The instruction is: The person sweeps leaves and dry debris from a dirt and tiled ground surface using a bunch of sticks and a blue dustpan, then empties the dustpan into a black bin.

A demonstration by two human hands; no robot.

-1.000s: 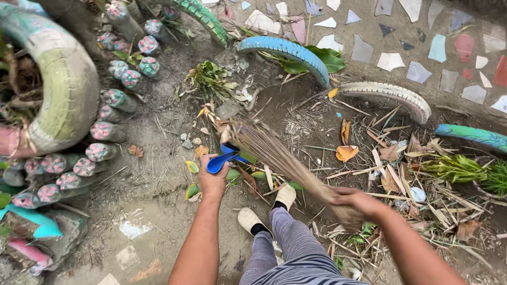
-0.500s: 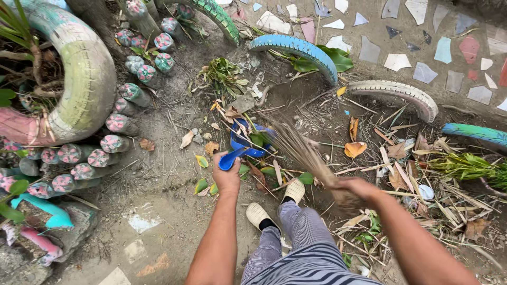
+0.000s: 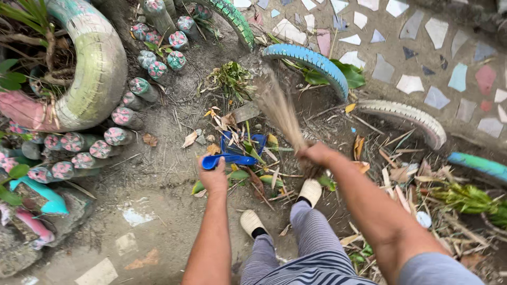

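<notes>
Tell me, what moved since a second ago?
The right hand swung the bundled straw broom from low on the right up toward the half-buried blue tyre; its bristles blur. The left hand kept holding the blue plastic dustpan on the dirt, with leaves lying on it.

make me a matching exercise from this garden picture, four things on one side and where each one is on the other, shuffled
Things:
1. blue dustpan
2. twig broom
3. blue painted tyre
4. painted bottles

Places:
A. half buried beside the mosaic paving
B. in the left hand, lying among fallen leaves
C. set in rows in the soil by the large pale tyre planter
D. in the right hand, bristles pointing away from the person

Pairs: 1-B, 2-D, 3-A, 4-C
</notes>
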